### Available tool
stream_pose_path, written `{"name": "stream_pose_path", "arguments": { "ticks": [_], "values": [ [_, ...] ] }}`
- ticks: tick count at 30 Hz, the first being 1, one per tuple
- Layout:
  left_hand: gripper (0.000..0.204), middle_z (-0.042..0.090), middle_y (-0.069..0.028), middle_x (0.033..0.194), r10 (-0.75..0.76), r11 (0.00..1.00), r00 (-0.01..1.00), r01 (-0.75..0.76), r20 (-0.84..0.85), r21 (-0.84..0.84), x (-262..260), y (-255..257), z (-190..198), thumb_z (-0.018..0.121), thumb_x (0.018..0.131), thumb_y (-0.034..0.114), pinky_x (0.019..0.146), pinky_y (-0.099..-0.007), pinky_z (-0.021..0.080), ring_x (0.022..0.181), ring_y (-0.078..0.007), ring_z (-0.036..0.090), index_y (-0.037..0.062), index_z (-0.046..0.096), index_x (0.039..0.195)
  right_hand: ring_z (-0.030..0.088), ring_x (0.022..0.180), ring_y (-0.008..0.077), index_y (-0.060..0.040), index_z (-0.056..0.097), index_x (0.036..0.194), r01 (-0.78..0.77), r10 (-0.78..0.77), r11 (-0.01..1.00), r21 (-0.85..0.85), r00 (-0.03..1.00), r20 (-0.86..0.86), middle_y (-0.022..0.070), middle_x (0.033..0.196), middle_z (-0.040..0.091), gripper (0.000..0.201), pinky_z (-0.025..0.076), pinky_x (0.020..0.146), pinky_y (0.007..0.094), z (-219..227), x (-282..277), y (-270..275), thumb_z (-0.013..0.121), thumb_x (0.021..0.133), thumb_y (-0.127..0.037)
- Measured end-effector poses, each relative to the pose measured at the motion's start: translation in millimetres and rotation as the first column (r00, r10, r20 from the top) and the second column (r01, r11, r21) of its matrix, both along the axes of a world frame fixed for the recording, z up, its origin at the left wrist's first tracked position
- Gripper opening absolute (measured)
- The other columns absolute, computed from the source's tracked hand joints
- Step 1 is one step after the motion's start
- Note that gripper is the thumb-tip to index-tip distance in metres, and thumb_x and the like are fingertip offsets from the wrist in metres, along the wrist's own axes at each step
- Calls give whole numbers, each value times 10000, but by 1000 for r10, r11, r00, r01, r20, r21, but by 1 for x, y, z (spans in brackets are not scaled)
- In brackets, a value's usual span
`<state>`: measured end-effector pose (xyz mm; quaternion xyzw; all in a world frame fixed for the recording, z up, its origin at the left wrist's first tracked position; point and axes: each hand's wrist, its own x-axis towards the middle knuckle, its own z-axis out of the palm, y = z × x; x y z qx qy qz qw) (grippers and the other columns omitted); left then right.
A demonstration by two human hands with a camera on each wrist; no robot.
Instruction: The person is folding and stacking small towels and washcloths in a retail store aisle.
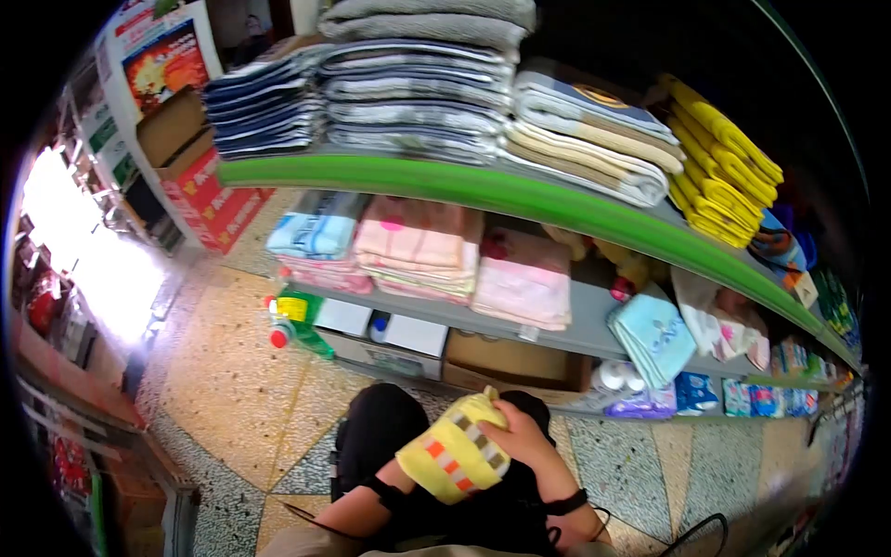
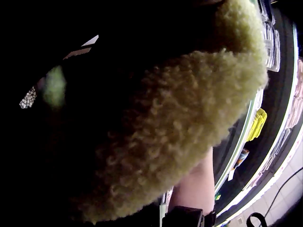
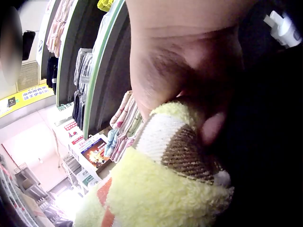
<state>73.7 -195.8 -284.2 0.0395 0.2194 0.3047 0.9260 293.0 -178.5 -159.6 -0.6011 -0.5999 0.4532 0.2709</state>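
Note:
A folded yellow terry towel (image 1: 445, 447), patterned with orange, white and brown checks, lies over the person's dark-clothed lap in the head view. My right hand (image 1: 522, 436) grips its right end, thumb on top. The right wrist view shows the fingers of this hand (image 3: 213, 127) curled at the towel's bunched edge (image 3: 175, 113). Only the base of my left hand (image 1: 394, 475) shows at the towel's lower left; its fingers are hidden behind the cloth. Fuzzy towel pile (image 2: 189, 104) fills much of the left wrist view.
A green-edged shelf (image 1: 445, 190) ahead bears stacks of striped towels (image 1: 418, 102) and yellow towels (image 1: 729, 172). Pink folded towels (image 1: 413, 241) lie on the shelf below. Green bottles (image 1: 306, 320) and an open cardboard box (image 1: 510, 365) stand low down. A light-blue towel (image 1: 654, 339) hangs over the lower shelf's edge.

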Motion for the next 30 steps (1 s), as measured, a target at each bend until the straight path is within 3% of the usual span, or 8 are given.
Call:
{"name": "stream_pose_path", "arguments": {
  "ticks": [6,17,21,24,27,28,29,30],
  "values": [
    [451,468,-109,1275,-8,1000,999,7,38,16,5,1,5,413,958,285,964,-354,420,1133,-197,505,68,312,1340,635,883,274,-5,507,1192,16,-16,1000,-7,999,-41,185,963,640,549,484,765,328,4,-3,-1,666,797,-351],
    [462,453,-114,1290,8,1000,994,-7,108,-12,14,5,4,413,957,282,967,-364,421,1142,-206,502,64,297,1348,600,994,283,-16,407,1283,7,-1,997,71,996,-84,197,1077,603,601,464,830,328,3,-3,-1,660,819,-301],
    [467,447,-116,1296,24,1000,983,-20,182,-22,21,13,4,413,957,281,968,-367,422,1145,-209,501,62,292,1351,572,1008,205,-15,409,1285,21,-18,999,25,993,-117,144,1123,581,592,448,853,302,-1,-3,-2,682,810,-238],
    [470,443,-117,1300,25,998,925,-5,378,-55,34,39,3,413,957,281,969,-370,423,1148,-211,500,61,287,1353,576,1022,240,-21,402,1293,13,-8,999,51,996,-86,171,1127,580,601,451,858,313,2,-3,-1,677,810,-251],
    [473,439,-119,1304,-26,996,784,72,620,-50,51,64,4,413,957,280,969,-373,423,1150,-213,499,60,283,1355,586,1037,303,-36,399,1301,27,-22,997,66,997,-69,222,1147,569,612,460,856,335,6,-5,-4,670,808,-279],
    [475,438,-119,1305,28,995,852,-73,522,66,51,64,12,413,957,280,970,-373,423,1151,-214,499,59,282,1356,567,1056,311,-27,421,1276,53,-42,990,131,996,-83,214,1175,547,582,449,872,335,10,-9,-5,672,808,-264],
    [463,432,-118,1307,184,900,940,-279,287,335,49,50,38,440,946,259,972,-370,415,1172,-216,475,61,310,1344,554,1059,319,-22,439,1253,39,-29,976,214,998,-51,209,1172,538,556,444,874,336,11,-11,-5,673,808,-258],
    [451,427,-117,1309,408,743,913,-328,-6,583,46,37,66,467,936,239,975,-367,407,1193,-218,451,63,339,1331,541,1062,328,-17,456,1231,22,-16,955,297,1000,-24,203,1169,529,531,438,877,338,13,-15,-4,673,807,-252]
  ]
}}
